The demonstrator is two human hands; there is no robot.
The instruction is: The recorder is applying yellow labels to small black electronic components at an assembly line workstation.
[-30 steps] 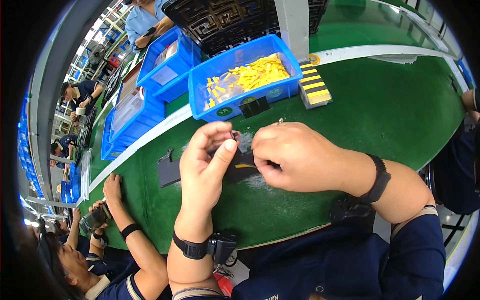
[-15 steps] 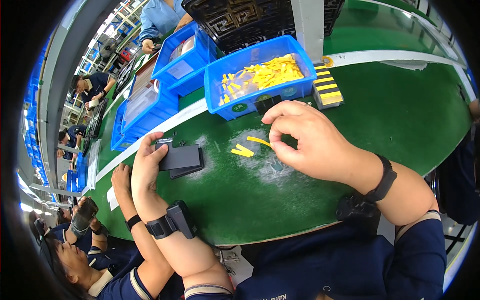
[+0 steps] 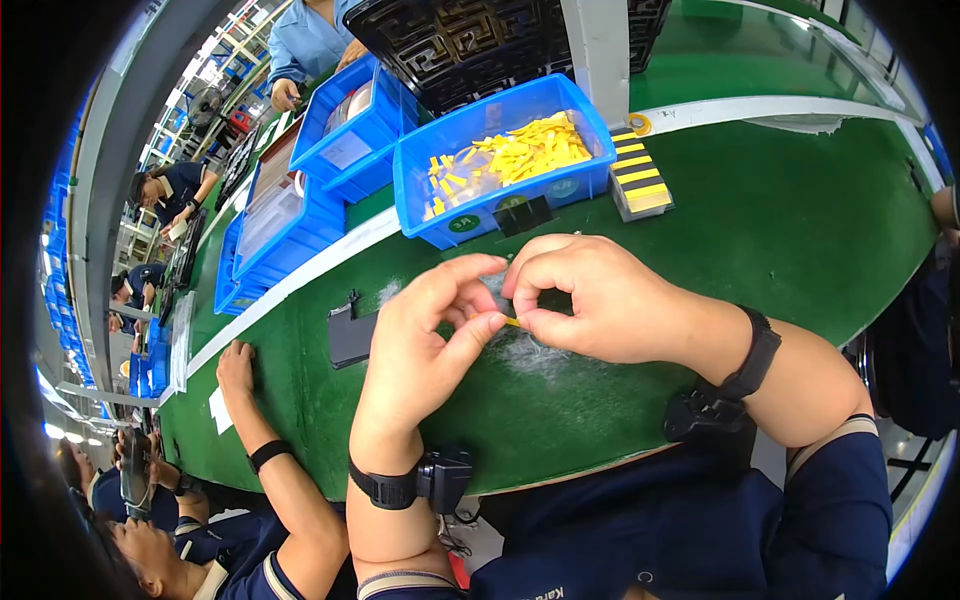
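Above the green table, my two hands meet in the middle over a thin yellow strip. The right hand is closed, thumb and forefinger pinching it. My left hand has its thumb and fingers at the strip's other end, closed in a pinch. Only a short piece of the strip shows between the fingertips. Left of my left hand, flat dark-grey rectangular pieces lie on the table, partly covered by that hand. The spot where loose yellow strips lay is hidden behind my hands.
A blue bin of yellow strips stands beyond my hands, with a black-and-yellow striped stack beside it. More blue bins line the left. A co-worker's hand rests on the table at left. A grey post rises behind.
My left hand has let go of the dark-grey pieces and moved right to the yellow strip. The right hand still pinches the strip, now lower and slightly left. The co-worker's hand shifted slightly.
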